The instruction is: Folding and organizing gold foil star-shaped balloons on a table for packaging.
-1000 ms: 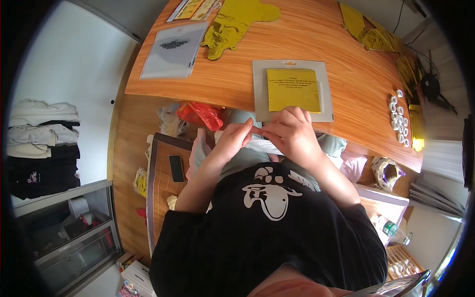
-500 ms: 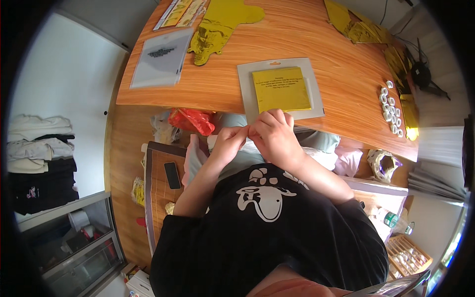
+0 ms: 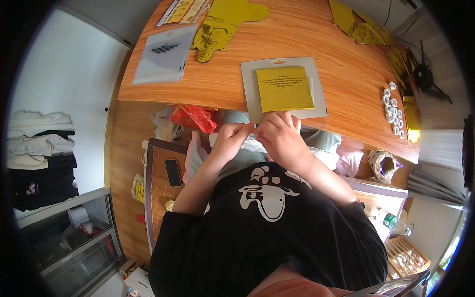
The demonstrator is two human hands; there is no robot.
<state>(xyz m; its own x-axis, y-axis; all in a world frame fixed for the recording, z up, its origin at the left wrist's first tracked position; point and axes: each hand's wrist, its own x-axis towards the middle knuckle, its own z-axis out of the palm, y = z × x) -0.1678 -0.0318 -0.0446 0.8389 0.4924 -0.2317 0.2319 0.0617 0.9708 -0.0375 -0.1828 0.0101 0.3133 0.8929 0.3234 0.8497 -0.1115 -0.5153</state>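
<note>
Close to the near edge of the table, my left hand (image 3: 231, 142) and my right hand (image 3: 283, 137) meet, fingertips pinched together. Whatever they hold, if anything, is too small or hidden to make out. Just beyond them lies a flat pale packet (image 3: 249, 88) with a hang hole at its top. A folded gold foil sheet (image 3: 284, 90) printed with dark text shows in it. The right hand's knuckles are beside the packet's lower edge.
On the wooden table (image 3: 208, 89) lie a clear plastic bag (image 3: 163, 62), a flat gold foil shape (image 3: 222, 27), more gold foil (image 3: 368, 32) and several small white rings or rolls (image 3: 390, 115). A red bag (image 3: 194, 119) is below the edge; a phone (image 3: 172, 172) rests at left.
The view has shifted slightly, so the table things sit a little to the right. My hands stay together, the fingertips a little further apart than before.
</note>
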